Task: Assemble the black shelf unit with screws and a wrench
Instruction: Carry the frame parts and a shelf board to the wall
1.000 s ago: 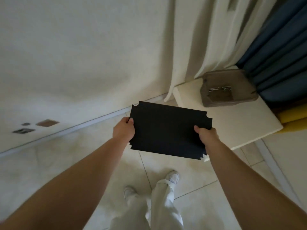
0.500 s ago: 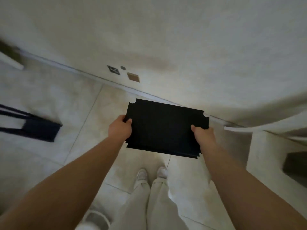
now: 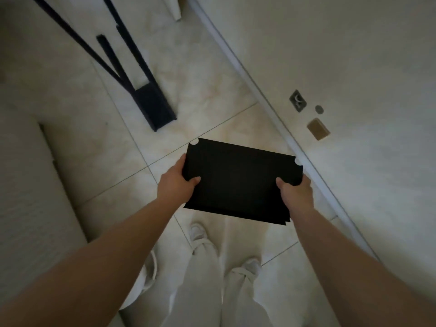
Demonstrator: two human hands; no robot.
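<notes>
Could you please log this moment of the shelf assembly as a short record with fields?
held item: stack of black shelf panels, corners notched
left hand: grips the stack's left edge, thumb on top
right hand: grips the right edge, thumb on top
panel state: carried above the tiled floor, near level
frame: black metal frame lying on the floor ahead, to the left
screws, wrench: not in view

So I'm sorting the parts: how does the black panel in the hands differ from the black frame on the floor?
The black panel is a flat solid sheet with notched corners; the black frame is made of thin bars. The panel is held in the air by the left hand and the right hand; the frame lies on the tiled floor, untouched. Both are black.
</notes>
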